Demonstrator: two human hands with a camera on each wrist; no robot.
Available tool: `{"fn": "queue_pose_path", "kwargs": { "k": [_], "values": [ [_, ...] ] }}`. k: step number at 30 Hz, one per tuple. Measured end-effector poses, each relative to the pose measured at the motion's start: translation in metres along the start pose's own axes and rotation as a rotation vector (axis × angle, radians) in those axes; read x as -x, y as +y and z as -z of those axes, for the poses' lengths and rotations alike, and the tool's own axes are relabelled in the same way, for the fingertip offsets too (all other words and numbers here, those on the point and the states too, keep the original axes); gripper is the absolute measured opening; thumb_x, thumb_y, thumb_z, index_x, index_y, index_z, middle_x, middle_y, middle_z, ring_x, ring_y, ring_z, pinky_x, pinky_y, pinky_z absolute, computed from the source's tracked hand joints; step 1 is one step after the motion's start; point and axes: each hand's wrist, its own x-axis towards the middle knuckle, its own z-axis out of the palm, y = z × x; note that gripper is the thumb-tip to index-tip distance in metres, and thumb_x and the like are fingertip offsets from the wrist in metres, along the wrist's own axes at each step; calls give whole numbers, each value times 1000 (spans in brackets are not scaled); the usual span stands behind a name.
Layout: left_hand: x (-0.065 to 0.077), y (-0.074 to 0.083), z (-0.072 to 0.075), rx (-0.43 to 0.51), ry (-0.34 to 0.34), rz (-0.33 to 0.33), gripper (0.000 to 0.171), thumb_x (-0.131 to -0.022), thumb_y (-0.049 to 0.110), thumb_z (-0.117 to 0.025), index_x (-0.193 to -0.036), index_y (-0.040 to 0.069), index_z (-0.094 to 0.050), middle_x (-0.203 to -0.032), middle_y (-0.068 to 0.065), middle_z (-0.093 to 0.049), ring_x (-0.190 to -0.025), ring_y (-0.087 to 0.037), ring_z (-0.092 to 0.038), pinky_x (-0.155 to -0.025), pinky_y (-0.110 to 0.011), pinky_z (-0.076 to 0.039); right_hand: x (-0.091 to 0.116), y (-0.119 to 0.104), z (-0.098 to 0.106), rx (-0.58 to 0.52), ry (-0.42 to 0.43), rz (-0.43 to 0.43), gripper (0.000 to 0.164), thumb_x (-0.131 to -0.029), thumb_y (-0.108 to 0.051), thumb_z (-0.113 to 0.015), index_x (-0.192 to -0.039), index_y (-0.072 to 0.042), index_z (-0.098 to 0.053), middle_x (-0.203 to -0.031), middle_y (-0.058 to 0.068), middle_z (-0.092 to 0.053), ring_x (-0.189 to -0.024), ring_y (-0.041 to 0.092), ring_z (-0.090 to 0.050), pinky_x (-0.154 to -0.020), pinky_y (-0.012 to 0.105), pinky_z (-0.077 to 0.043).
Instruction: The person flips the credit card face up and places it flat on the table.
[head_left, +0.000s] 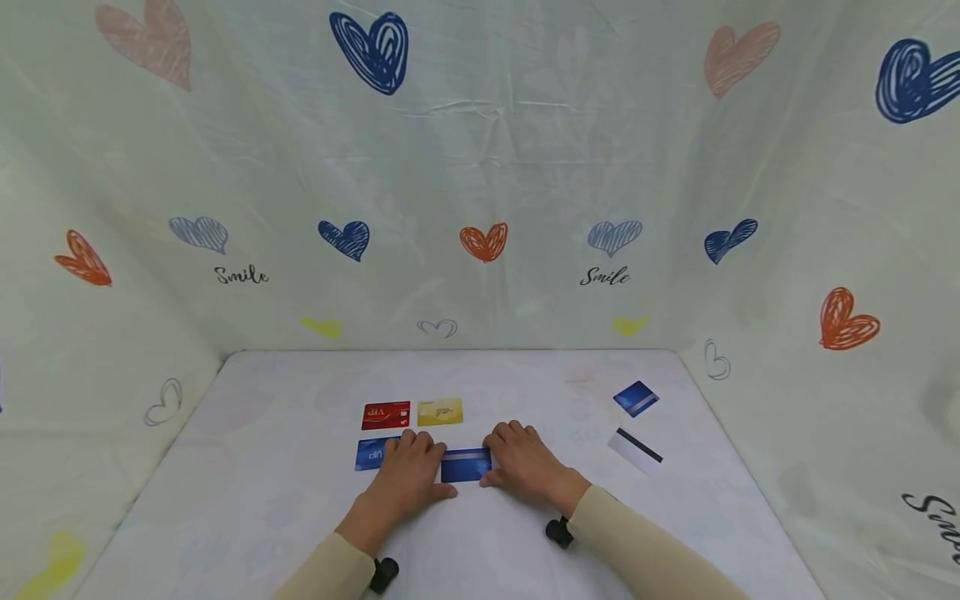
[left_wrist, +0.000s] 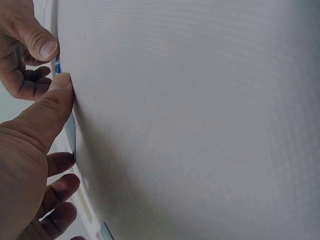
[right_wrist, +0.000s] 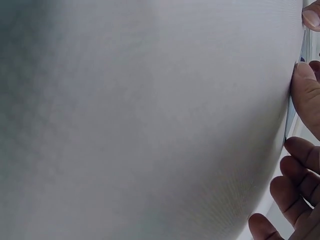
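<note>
A dark blue card (head_left: 466, 466) with a pale stripe along its far edge lies on the table between both hands. My left hand (head_left: 407, 472) holds its left side, index finger near the far corner and thumb near the close corner. At the right side, my right hand (head_left: 527, 463) grips it the same way, thumb and fingertips at the edge. In the left wrist view, the card's thin edge (left_wrist: 71, 131) shows between thumb and index finger. The left hand partly covers a blue VIP card (head_left: 371, 454), whose lettering is upside down.
Behind the hands lie a red VIP card (head_left: 386, 415) and a yellow card (head_left: 440, 411), side by side. Farther right are a tilted blue card (head_left: 636, 399) and a white card with a black stripe (head_left: 636, 451). A heart-printed curtain (head_left: 420, 175) surrounds the white table (head_left: 285, 533).
</note>
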Motion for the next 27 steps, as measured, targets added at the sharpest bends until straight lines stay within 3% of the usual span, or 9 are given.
{"fn": "queue_pose_path", "kwargs": {
  "k": [12, 23, 27],
  "values": [
    [0, 2, -1, 2, 13, 1, 76, -81, 58, -86, -136, 9, -66, -121, -10, -63, -111, -30, -50, -96, -52, -45, 2, -1, -1, -51, 27, -16, 57, -93, -56, -77, -127, -13, -64, -115, -1, -60, -104, 16, -52, -95, 40, -48],
    [0, 4, 4, 36, 13, -9, 67, -79, 53, -90, -124, 11, -65, -114, -8, -63, -109, -28, -51, -96, -53, -46, 5, -3, 1, -59, 38, -2, 52, -96, -51, -75, -128, -13, -62, -119, -1, -59, -106, 15, -52, -92, 38, -46],
    [1, 6, 5, 30, 9, 1, 70, -79, 53, -90, -127, 9, -65, -116, -10, -63, -111, -30, -52, -99, -56, -46, 4, -3, 1, -52, 27, 6, 55, -96, -51, -74, -135, -14, -60, -127, -1, -60, -111, 17, -54, -94, 39, -47]
  ]
}}
